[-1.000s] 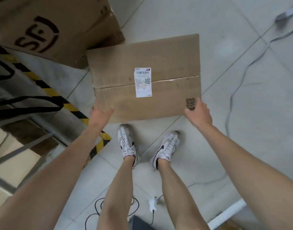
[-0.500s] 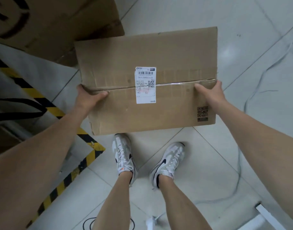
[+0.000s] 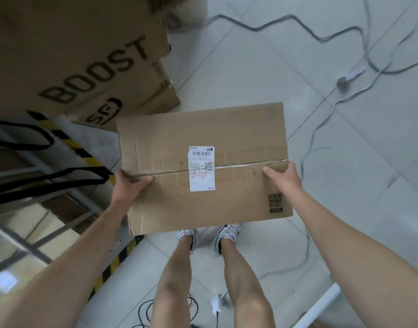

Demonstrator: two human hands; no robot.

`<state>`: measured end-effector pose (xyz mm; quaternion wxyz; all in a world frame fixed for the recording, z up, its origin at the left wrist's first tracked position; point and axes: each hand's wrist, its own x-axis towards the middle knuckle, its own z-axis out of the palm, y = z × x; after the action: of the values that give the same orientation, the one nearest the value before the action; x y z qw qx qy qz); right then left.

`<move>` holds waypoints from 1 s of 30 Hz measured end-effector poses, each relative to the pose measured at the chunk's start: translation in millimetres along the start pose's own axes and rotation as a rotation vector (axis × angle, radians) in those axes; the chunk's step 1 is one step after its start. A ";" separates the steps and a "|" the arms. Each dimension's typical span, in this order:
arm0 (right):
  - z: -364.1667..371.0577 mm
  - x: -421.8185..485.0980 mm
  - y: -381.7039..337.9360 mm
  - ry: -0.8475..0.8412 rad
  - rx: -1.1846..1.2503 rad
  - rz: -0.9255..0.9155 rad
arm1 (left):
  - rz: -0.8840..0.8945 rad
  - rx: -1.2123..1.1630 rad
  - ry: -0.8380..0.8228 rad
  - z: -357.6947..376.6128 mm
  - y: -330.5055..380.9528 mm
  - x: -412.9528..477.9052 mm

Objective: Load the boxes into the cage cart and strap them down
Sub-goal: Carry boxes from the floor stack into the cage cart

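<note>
1. One cage cart (image 3: 25, 209), left: metal frame, black straps (image 3: 49, 183) draped.
2. Left hand (image 3: 126, 185) and right hand (image 3: 282, 178) clamped on opposite edges of a carried box (image 3: 203, 166), above the floor (image 3: 250, 67).
3. Step: loading. Next likely needs swinging left into the cart.

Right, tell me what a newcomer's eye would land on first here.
First, the cardboard box held up in the middle of the view, with a white shipping label across its taped seam and the left hand and right hand gripping its two sides. Next, the big box printed BOOST at upper left. Then the grey cables trailing over the tiled floor at upper right.
</note>
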<state>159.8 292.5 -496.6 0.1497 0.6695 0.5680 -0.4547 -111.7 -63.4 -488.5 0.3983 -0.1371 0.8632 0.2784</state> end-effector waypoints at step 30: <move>-170.8 -442.4 -207.7 -0.090 -0.092 -0.724 | 0.230 -0.327 0.653 -330.5 30.9 -463.3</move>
<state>74.4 203.1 6.2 0.0340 0.3968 0.7810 -0.4811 -29.0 -226.5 51.3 0.0411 -0.1826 0.8985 0.3970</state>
